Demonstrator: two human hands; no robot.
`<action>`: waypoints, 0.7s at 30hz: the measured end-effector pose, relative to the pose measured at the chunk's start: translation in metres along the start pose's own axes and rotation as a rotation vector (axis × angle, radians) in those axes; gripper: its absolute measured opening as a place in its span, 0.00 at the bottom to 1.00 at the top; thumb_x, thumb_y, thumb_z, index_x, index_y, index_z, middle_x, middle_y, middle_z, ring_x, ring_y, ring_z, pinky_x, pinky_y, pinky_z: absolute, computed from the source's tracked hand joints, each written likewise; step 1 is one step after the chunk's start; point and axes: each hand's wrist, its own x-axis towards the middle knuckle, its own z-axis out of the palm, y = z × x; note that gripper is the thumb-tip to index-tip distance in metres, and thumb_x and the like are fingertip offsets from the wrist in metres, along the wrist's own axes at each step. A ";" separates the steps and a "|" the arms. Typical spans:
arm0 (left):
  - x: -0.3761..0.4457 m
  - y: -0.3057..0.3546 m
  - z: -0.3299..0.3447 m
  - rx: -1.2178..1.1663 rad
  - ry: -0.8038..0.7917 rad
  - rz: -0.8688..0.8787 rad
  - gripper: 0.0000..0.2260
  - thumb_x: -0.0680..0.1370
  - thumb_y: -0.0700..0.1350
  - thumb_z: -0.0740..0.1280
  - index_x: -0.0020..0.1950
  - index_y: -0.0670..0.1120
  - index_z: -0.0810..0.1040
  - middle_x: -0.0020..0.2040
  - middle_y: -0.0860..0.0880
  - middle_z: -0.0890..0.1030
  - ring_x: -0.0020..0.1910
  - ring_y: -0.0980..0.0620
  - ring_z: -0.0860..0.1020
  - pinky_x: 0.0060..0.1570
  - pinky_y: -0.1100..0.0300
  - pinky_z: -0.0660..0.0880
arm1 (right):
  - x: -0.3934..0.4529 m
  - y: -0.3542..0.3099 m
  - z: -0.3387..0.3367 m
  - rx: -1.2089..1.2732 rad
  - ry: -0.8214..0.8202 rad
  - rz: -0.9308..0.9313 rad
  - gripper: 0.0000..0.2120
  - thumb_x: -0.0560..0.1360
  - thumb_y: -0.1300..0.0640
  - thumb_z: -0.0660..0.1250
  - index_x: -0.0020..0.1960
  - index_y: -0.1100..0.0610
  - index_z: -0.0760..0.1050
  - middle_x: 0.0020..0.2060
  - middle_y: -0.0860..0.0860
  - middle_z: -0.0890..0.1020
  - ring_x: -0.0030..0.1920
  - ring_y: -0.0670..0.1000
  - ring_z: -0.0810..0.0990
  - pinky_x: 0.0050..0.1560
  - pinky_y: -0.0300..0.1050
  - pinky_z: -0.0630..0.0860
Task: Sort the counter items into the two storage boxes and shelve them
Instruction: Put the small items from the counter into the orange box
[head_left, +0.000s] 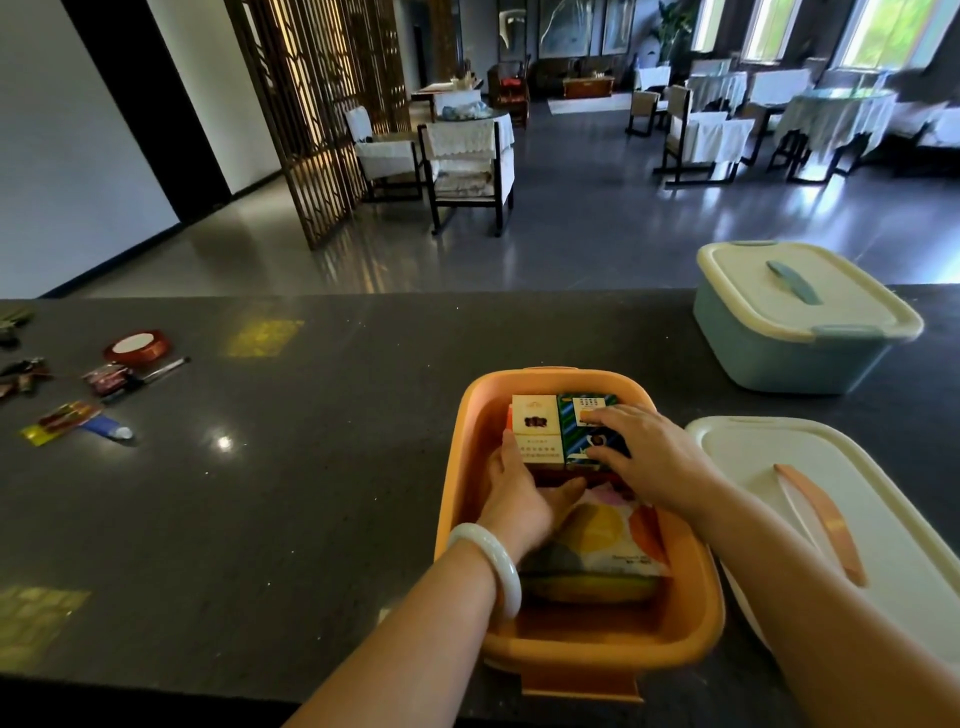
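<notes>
Both hands inside orange box (582, 644) at counter's (311, 493) near edge; left hand (524, 499) fingers together against white pack (537, 428); right hand (649, 457) fingers spread flat on green pack (584, 441); lidded blue box (795, 358) at far right edge.

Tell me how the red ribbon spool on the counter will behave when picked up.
The ribbon spool lies flat on its broad face, so it probably won't roll until tipped on edge. It looks like a thin ribbon-wound reel, so likely light. The glossy ribbon may be slippery, and could unwind.
</notes>
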 end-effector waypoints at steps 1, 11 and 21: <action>0.000 0.000 0.000 0.002 -0.001 0.003 0.47 0.74 0.58 0.70 0.78 0.56 0.37 0.78 0.50 0.49 0.75 0.45 0.59 0.72 0.44 0.60 | 0.000 0.000 0.000 0.003 0.000 0.001 0.22 0.76 0.49 0.66 0.69 0.47 0.69 0.64 0.47 0.75 0.65 0.45 0.72 0.62 0.43 0.71; -0.002 -0.001 0.000 0.024 0.012 0.017 0.46 0.74 0.58 0.70 0.78 0.56 0.38 0.78 0.50 0.50 0.74 0.45 0.60 0.71 0.45 0.61 | -0.001 -0.003 -0.002 0.004 -0.022 0.005 0.22 0.75 0.48 0.67 0.68 0.47 0.69 0.64 0.46 0.76 0.64 0.46 0.72 0.62 0.45 0.71; -0.009 0.004 -0.003 0.077 0.095 0.099 0.44 0.76 0.55 0.69 0.79 0.53 0.39 0.79 0.50 0.49 0.76 0.47 0.57 0.71 0.48 0.60 | 0.000 -0.005 -0.006 -0.022 -0.035 -0.002 0.22 0.75 0.47 0.67 0.68 0.46 0.69 0.63 0.45 0.75 0.64 0.45 0.72 0.61 0.42 0.71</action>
